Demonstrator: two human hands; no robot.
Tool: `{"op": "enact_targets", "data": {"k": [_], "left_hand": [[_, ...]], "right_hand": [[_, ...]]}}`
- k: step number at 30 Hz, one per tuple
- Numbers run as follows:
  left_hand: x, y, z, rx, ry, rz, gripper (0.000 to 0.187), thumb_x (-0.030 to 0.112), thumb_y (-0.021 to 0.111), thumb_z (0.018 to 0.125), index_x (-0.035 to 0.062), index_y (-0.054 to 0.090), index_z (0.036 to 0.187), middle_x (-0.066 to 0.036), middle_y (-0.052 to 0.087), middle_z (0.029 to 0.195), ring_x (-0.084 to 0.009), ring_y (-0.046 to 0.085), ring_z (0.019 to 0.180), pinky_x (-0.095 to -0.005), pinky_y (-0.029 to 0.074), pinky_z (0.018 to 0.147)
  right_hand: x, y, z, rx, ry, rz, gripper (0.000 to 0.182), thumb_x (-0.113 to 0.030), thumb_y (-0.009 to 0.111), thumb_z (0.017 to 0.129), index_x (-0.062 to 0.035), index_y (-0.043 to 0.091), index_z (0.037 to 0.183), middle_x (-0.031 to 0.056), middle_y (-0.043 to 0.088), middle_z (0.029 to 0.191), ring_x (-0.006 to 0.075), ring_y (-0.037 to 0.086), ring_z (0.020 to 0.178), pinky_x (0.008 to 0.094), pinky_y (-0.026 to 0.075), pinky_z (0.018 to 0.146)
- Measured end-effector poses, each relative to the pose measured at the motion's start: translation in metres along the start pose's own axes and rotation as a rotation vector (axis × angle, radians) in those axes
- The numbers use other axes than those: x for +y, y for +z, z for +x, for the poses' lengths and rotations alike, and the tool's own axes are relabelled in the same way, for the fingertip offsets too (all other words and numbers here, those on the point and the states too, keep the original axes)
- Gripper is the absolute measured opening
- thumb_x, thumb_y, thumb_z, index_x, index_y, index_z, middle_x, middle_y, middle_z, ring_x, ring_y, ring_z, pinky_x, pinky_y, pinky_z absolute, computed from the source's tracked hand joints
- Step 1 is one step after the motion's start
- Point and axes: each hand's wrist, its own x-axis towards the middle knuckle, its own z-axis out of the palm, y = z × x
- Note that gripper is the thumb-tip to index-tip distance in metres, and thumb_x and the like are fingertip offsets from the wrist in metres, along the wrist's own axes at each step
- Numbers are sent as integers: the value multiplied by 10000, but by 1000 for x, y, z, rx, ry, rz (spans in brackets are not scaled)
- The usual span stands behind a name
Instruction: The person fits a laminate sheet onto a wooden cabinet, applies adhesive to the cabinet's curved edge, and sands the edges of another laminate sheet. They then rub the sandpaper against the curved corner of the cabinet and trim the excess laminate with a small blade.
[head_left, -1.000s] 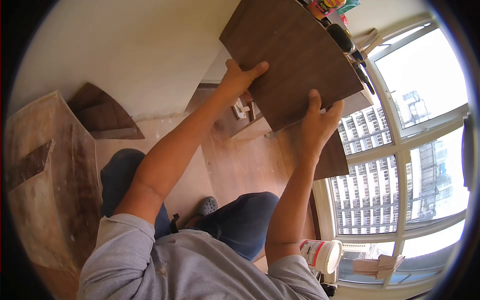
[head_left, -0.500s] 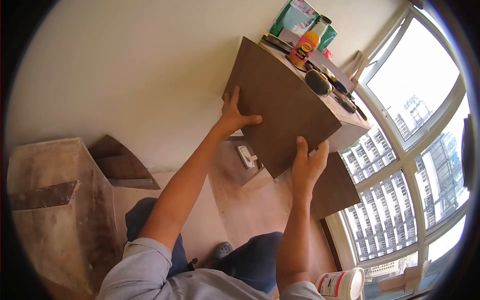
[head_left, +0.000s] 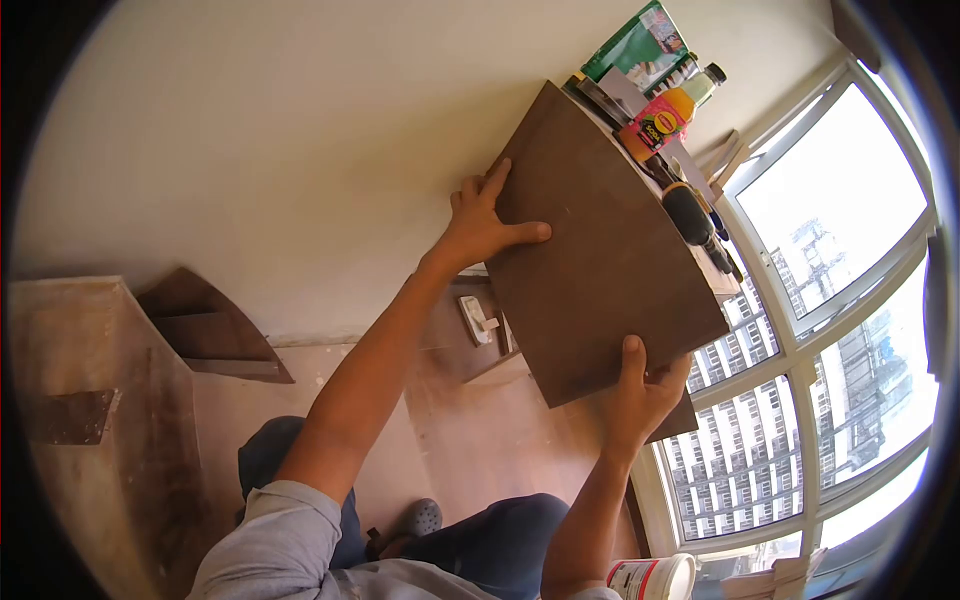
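Observation:
A dark brown wooden panel (head_left: pixel 600 240) stands tilted in front of me, its broad flat face toward me. My left hand (head_left: pixel 485 225) grips its left edge, thumb flat on the face and fingers along the edge by the wall. At the lower right edge, my right hand (head_left: pixel 645 395) has its thumb on the face and its fingers partly hidden behind. Just past the panel's upper edge are a bottle of orange drink (head_left: pixel 660 122), a dark-headed tool with a handle (head_left: pixel 688 215) and a green packet (head_left: pixel 640 50).
Left of me stands a worn wooden cabinet (head_left: pixel 75 340), beside a curved brown wooden piece (head_left: pixel 215 330) against the wall. A small whitish object (head_left: pixel 475 320) lies low behind the panel. Windows (head_left: pixel 740 430) line the right side, with a white bucket (head_left: pixel 650 578) near my right arm.
The panel's face has turned more squarely toward me, and its lower right corner sits lower and farther right in view. My right hand has moved down and right with it; the camera has shifted too.

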Motion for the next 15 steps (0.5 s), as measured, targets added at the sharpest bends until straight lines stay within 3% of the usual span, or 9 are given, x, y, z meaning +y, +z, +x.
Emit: {"op": "enact_targets", "data": {"k": [3, 9, 15], "left_hand": [[-6, 3, 6, 10, -22, 6, 1454, 746, 913, 593, 116, 229, 1711, -266, 318, 1581, -452, 229, 1550, -574, 322, 1245], [1, -2, 13, 40, 115, -44, 1444, 715, 932, 583, 112, 249, 1703, -251, 292, 1625, -448, 252, 1545, -571, 320, 1248], [26, -22, 30, -68, 75, 177, 1471, 686, 943, 577, 126, 206, 1720, -314, 280, 1614, -493, 265, 1530, -574, 314, 1249]], "right_hand": [[0, 4, -2, 6, -13, -15, 354, -68, 747, 976, 22, 602, 1286, 70, 624, 1175, 157, 611, 1074, 324, 514, 928], [-1, 13, -13, 66, -61, 47, 346, -104, 727, 1008, 42, 615, 1301, 75, 616, 1176, 167, 602, 1084, 331, 487, 957], [13, 22, -16, 107, -103, 90, 377, -179, 707, 1035, 34, 604, 1329, 91, 619, 1228, 191, 604, 1124, 351, 481, 997]]}}
